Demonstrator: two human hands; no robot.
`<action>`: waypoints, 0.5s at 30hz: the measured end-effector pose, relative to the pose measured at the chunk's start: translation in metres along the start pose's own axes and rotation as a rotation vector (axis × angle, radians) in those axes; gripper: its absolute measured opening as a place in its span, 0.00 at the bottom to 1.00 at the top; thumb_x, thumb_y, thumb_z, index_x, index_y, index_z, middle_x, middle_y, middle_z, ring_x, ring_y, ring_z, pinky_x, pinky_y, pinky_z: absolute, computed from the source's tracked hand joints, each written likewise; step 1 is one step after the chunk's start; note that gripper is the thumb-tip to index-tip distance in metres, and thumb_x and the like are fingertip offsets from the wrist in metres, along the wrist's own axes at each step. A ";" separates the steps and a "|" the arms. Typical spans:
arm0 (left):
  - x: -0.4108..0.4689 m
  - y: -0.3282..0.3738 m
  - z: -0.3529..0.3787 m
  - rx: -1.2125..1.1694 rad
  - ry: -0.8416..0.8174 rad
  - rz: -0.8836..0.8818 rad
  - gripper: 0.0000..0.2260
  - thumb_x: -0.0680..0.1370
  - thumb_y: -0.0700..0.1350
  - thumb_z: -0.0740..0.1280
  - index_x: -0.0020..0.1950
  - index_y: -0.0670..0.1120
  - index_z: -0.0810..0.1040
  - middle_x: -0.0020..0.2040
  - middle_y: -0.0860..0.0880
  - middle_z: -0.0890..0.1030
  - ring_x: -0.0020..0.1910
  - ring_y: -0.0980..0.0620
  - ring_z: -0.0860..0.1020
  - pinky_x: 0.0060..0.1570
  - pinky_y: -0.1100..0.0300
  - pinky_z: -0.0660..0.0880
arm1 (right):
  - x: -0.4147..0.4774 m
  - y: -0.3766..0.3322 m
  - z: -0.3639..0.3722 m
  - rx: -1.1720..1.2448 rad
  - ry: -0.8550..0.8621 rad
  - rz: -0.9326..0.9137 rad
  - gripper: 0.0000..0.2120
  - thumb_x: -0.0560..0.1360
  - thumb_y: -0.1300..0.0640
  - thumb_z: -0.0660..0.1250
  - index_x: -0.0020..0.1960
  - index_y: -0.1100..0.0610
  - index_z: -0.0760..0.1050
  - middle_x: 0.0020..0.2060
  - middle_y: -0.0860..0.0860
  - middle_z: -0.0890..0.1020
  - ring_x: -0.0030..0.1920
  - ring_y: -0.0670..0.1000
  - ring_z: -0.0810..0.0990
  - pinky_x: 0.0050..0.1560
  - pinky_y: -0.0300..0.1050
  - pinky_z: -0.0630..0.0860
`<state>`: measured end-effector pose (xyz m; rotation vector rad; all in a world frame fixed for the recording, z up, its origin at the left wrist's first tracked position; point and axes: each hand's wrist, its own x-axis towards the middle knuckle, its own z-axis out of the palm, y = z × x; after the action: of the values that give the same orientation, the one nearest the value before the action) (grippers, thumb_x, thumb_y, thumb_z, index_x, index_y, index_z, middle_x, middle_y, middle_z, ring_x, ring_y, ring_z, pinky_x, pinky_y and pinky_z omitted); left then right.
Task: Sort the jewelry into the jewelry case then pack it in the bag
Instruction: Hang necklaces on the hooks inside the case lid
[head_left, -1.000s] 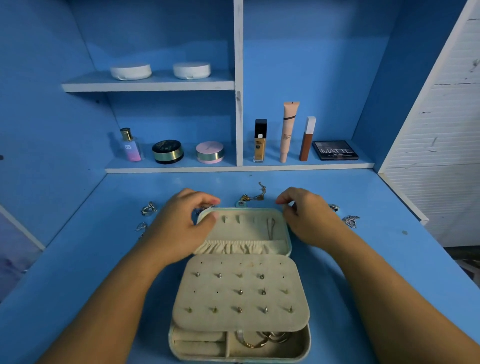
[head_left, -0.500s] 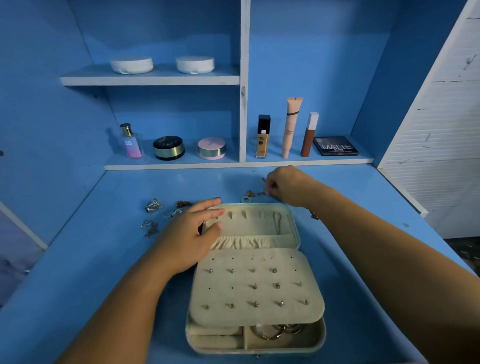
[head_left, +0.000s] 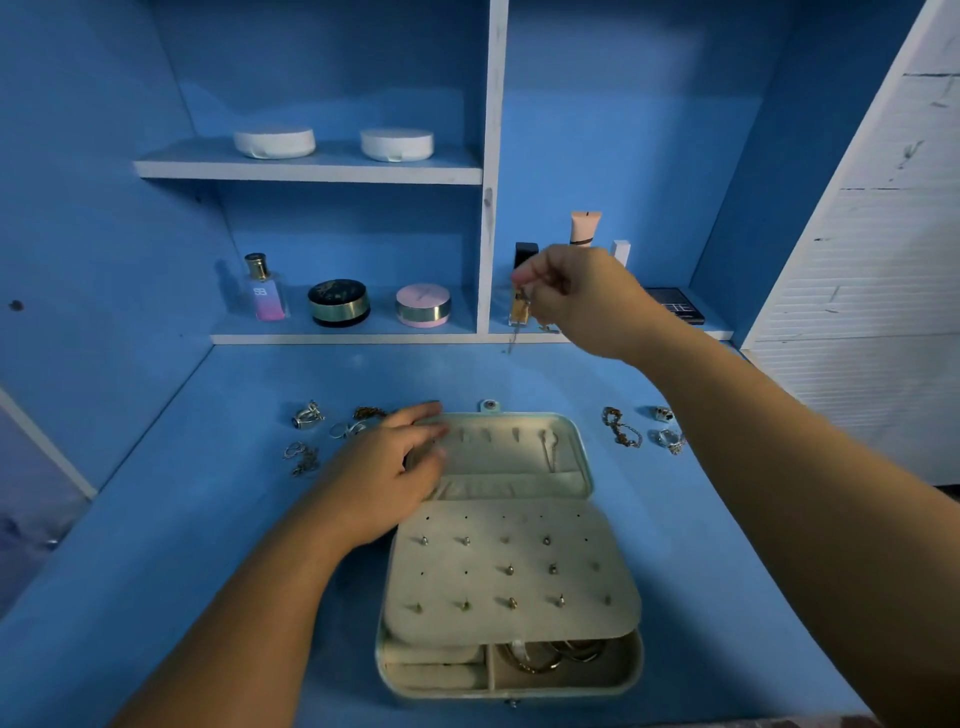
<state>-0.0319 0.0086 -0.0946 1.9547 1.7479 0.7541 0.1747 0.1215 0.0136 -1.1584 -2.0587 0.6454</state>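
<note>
An open pale jewelry case (head_left: 582, 457) lies on the blue desk, its beige flap (head_left: 511, 571) studded with several earrings and gold hoops (head_left: 550, 657) in its lower tray. My left hand (head_left: 384, 478) rests on the lid's left edge, fingers laid over the rim. Raised above the desk in front of the shelf, my right hand (head_left: 576, 299) pinches a thin gold chain (head_left: 519, 322) that dangles down. Loose rings and chains (head_left: 311, 436) lie left of the case. More loose jewelry (head_left: 639, 428) lies to its right.
The lower shelf holds a perfume bottle (head_left: 265, 291), a black jar (head_left: 338, 303), a pink jar (head_left: 423, 305), makeup tubes and a dark palette (head_left: 675, 306). Two white round compacts (head_left: 332, 143) sit on the upper shelf. A white slatted panel (head_left: 872, 291) stands at right.
My right hand picked a chain off the desk behind the case and lifted it up toward the shelf. The left hand stayed on the lid's left edge.
</note>
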 end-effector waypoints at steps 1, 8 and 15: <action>0.000 0.001 -0.001 0.008 0.003 -0.001 0.17 0.80 0.48 0.63 0.69 0.52 0.73 0.72 0.65 0.65 0.57 0.52 0.77 0.51 0.74 0.67 | -0.003 -0.007 -0.004 0.025 -0.001 -0.010 0.09 0.78 0.61 0.60 0.49 0.51 0.76 0.36 0.50 0.77 0.34 0.49 0.74 0.36 0.40 0.72; 0.003 0.043 -0.008 -0.154 0.207 0.095 0.25 0.78 0.56 0.63 0.74 0.55 0.64 0.67 0.61 0.70 0.65 0.65 0.68 0.62 0.64 0.66 | -0.034 -0.038 -0.022 0.209 -0.162 -0.044 0.08 0.77 0.63 0.65 0.47 0.51 0.78 0.36 0.54 0.73 0.37 0.50 0.72 0.45 0.51 0.75; 0.013 0.081 -0.008 -0.625 0.026 0.055 0.13 0.70 0.57 0.66 0.51 0.56 0.81 0.49 0.57 0.84 0.46 0.65 0.79 0.48 0.66 0.74 | -0.057 -0.042 -0.019 0.210 -0.237 -0.113 0.06 0.76 0.63 0.67 0.50 0.55 0.79 0.36 0.53 0.79 0.36 0.46 0.77 0.41 0.36 0.74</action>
<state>0.0260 0.0108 -0.0363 1.5654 1.2595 1.1779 0.1878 0.0533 0.0375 -0.8737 -2.1708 0.9562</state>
